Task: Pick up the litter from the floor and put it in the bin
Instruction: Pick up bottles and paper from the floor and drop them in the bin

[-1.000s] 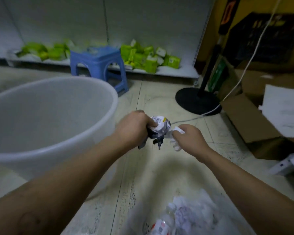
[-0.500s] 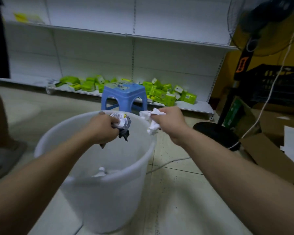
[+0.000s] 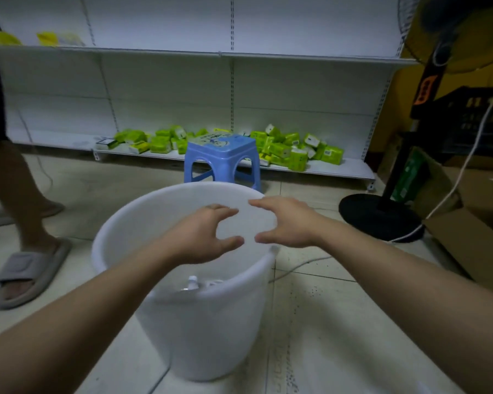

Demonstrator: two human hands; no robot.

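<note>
A white plastic bin (image 3: 199, 334) stands on the tiled floor in front of me. Both hands hover over its mouth. My left hand (image 3: 202, 237) is open with fingers curled apart and holds nothing. My right hand (image 3: 285, 223) is open too, fingers spread, over the bin's far right rim. Inside the bin, low down, a plastic bottle (image 3: 192, 283) and some white litter show past my left forearm. The crumpled papers are not visible in my hands.
A blue stool (image 3: 222, 160) stands just behind the bin. Green packets (image 3: 293, 149) lie on the low shelf. A fan's black base (image 3: 379, 217) and cardboard boxes (image 3: 473, 237) are at right. Another person's leg and slippered foot (image 3: 26, 268) stand at left.
Both hands carried crumpled paper litter from the floor over the bin. Now both hands have opened and the papers are gone from them.
</note>
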